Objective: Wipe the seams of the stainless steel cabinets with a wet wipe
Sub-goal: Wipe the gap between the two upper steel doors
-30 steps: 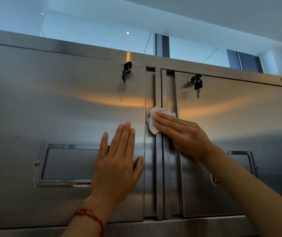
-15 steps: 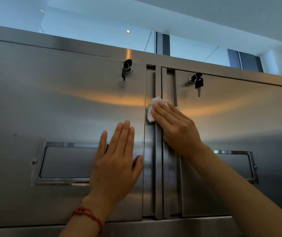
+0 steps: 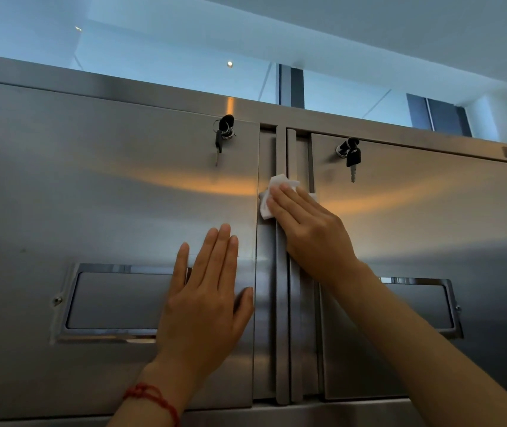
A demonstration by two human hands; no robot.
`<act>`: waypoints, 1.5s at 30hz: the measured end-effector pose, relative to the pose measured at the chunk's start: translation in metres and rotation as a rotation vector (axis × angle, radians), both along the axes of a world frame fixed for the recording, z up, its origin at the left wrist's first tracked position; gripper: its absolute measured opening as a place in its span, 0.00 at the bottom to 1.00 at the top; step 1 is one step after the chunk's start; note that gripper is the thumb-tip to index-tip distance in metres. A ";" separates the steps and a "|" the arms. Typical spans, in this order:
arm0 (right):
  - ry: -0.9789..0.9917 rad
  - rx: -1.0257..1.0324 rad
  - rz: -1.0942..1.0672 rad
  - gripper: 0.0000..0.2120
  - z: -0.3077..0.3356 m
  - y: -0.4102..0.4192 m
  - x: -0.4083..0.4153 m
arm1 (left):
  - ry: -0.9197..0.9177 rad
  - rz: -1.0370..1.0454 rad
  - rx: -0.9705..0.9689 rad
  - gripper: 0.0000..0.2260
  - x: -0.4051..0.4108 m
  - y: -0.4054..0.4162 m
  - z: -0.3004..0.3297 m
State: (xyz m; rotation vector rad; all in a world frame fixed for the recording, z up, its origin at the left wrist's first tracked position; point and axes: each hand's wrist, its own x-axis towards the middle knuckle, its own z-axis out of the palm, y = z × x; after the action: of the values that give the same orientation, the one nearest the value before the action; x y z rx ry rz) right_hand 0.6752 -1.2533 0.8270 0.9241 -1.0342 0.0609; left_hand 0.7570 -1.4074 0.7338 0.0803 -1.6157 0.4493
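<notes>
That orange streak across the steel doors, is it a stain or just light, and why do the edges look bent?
Head view: the orange band looks like a soft reflection on the brushed left door, continuing across the right door; a ceiling light also mirrors on the top rail; the wide-angle lens bows straight edges.

— Where does the one view look from?

— From the person's head, tilted upward and forward, close against the brushed stainless steel cabinet doors (image 3: 107,211); both forearms reach up into the picture from its lower edge.

— How near?

— Near enough that the doors fill most of the picture, the vertical steel seam strips (image 3: 283,303) just right of centre.

— And above them?

— A pale white ceiling (image 3: 369,32) and what may be glass panels, though the wide lens bends that part.

— Any second view sharing this?

— Only this one.
</notes>
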 end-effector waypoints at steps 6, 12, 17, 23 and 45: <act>0.001 0.008 0.001 0.20 0.007 0.001 0.000 | -0.006 -0.008 0.006 0.28 0.001 0.000 -0.001; -0.033 -0.013 0.017 0.20 0.002 -0.001 -0.002 | -0.011 -0.008 0.008 0.28 0.001 0.000 -0.001; 0.008 0.000 0.003 0.19 0.013 0.000 0.000 | -0.009 -0.003 0.008 0.28 0.000 0.000 0.000; -0.015 -0.019 0.003 0.20 0.011 -0.002 0.000 | -0.006 -0.005 0.007 0.28 0.000 -0.001 -0.001; -0.019 -0.059 0.092 0.19 0.017 -0.005 -0.003 | -0.004 -0.003 0.002 0.28 0.001 0.001 -0.001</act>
State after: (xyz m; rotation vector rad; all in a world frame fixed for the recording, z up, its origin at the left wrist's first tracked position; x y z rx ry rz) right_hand 0.6722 -1.2581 0.8437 0.9183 -1.0022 0.1765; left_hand 0.7581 -1.4069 0.7332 0.0786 -1.6205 0.4456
